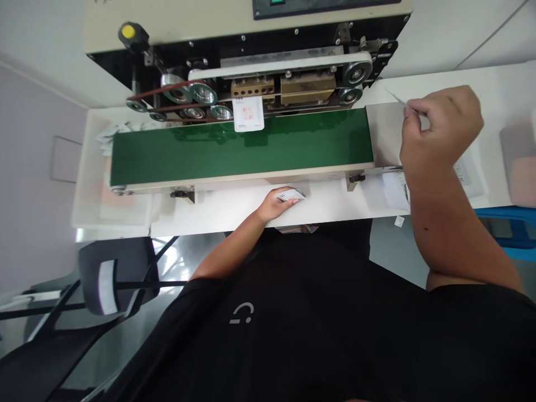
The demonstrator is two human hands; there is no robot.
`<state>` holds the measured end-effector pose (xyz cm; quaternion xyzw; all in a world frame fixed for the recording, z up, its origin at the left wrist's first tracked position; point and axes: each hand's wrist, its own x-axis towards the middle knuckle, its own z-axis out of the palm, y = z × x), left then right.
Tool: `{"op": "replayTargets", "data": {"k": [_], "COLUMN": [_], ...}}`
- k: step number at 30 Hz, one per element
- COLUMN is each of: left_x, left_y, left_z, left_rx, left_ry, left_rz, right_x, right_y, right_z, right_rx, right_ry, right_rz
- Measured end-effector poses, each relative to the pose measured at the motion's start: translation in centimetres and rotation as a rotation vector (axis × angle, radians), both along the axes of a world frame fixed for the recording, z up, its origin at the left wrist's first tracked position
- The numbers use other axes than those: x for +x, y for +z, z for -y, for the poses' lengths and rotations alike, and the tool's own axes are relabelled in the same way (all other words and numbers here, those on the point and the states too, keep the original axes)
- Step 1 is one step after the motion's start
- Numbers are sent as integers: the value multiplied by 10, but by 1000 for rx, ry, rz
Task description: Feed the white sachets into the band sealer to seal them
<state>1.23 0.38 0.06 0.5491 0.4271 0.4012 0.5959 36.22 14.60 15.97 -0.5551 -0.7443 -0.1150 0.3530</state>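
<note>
Over the right end of the band sealer (243, 72), my right hand (444, 128) is raised in a pinch. It holds a thin sachet (396, 96), seen nearly edge-on. My left hand (274, 205) is low at the table's front edge, closed round a few small white sachets (292, 195). Between the hands runs the sealer's green conveyor belt (184, 153). A white sachet with a pink print (248, 114) hangs upright at the sealer's bands, its lower part over the belt.
Left of the belt stands a white bin (84, 195) with several sachets inside. A black chair (96, 276) is at lower left. At right are a pale pink object (524, 181) and a blue stool or crate (517, 231). One small white packet (399, 221) lies below the table edge.
</note>
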Motion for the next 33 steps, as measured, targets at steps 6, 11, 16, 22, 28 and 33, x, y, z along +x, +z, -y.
{"op": "replayTargets", "data": {"k": [6, 11, 16, 22, 28, 33], "left_x": [1, -1, -3, -3, 0, -1], "left_y": [1, 0, -2, -4, -9, -9], "left_z": [0, 0, -3, -4, 0, -4], "left_rx": [6, -21, 115, 186, 81, 119], "left_ry": [41, 22, 49, 121, 134, 86], "left_rz": [26, -28, -97, -134, -83, -112], "right_x": [-33, -68, -106, -111, -116, -115], "right_y": [3, -4, -10, -35, -85, -107], "right_z": [-23, -35, -28, 70, 157, 158], "right_rx": [-180, -244, -137, -43, -708, -974], "right_ry": [-39, 111, 290, 590, 414, 381], "right_rz": [120, 155, 137, -63, -460, -661]}}
